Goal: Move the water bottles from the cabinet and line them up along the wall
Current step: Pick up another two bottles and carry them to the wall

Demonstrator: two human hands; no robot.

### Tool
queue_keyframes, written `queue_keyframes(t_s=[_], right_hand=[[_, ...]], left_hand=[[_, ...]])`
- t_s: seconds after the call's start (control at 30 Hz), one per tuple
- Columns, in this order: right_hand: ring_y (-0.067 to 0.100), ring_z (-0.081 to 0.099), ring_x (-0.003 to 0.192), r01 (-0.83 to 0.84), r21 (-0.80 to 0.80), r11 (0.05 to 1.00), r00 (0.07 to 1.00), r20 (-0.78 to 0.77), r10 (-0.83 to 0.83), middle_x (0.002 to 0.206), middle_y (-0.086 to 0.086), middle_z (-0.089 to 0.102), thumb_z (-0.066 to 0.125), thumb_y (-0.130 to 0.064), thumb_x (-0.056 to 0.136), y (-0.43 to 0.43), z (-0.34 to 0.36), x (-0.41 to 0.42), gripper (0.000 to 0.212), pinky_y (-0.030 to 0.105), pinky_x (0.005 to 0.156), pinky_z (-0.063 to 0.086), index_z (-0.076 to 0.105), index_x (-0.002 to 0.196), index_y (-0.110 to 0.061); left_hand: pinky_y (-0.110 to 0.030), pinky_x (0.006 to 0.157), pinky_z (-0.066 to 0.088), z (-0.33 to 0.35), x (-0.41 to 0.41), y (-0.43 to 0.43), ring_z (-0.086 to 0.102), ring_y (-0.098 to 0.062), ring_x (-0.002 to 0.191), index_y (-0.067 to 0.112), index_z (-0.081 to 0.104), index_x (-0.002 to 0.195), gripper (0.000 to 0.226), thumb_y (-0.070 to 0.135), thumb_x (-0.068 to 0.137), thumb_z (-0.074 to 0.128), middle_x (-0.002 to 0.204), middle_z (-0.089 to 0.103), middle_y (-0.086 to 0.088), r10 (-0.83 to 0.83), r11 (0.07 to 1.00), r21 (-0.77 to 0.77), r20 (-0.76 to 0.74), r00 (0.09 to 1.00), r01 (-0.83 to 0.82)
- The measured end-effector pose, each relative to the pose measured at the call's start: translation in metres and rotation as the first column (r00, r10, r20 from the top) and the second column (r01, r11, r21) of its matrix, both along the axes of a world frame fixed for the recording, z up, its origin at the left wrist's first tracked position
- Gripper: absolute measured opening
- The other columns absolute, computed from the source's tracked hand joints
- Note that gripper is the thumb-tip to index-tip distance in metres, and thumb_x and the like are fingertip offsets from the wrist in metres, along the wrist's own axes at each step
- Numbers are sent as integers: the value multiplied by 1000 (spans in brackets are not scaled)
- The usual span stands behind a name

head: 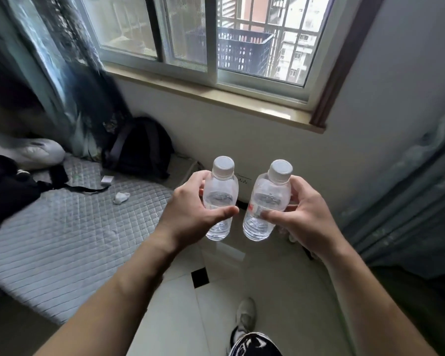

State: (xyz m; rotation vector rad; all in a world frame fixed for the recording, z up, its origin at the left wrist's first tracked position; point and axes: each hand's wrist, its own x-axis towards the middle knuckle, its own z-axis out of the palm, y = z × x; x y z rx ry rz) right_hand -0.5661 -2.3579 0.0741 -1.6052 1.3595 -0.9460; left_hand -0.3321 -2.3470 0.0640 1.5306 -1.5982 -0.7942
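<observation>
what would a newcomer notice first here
Two clear, white-capped bottles held caps up, side by side at centre: left bottle in the left hand, right bottle in the right hand. Behind them a window spans the top; a black backpack sits at left.

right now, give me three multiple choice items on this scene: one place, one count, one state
1. Where is the black backpack? A on the windowsill; B below the window, beside the curtain; C on the person's back.
2. How many water bottles are held? A one; B two; C four.
3. How are the bottle caps? A both on; B both off; C one off.

Answers: 1 B, it sits under the window next to the curtain. 2 B, the left hand grips one and the right hand grips the other. 3 A, a white cap tops each bottle.
</observation>
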Motion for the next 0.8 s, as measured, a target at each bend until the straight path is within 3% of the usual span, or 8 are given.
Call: queue_keyframes(t_s=[0.1, 0.2, 0.8], right_hand=[[14, 70, 86, -5, -9, 1000, 1000, 18, 5, 96, -5, 73, 88, -16, 62, -45, -3, -5, 62, 34, 72, 58, 59, 116, -27], [12, 70, 90, -22, -19, 1000, 999, 23, 22, 98, -6, 73, 88, -14, 62, -99, -4, -13, 63, 39, 82, 58, 59, 117, -24], [-1, 65, 87, 16, 106, 994, 996, -93, -6, 97, -14, 70, 82, -13, 63, -306, -14, -34, 60, 19, 79, 52, 57, 115, -31]], left_hand=[[-38, 86, 56, -1, -6, -42, 67, -4, 96, 37, 56, 115, 69, 58, 55, 84, 100, 71, 16, 25, 1000, 14, 22, 999, -25], [-38, 86, 55, -1, -14, -92, 67, -5, 96, 37, 56, 114, 69, 59, 54, 83, 99, 71, 16, 59, 998, 10, 43, 997, -60], [-32, 85, 55, -10, -40, -313, 65, -4, 92, 32, 54, 111, 67, 46, 56, 89, 97, 69, 15, 38, 992, 119, 85, 996, -48]])
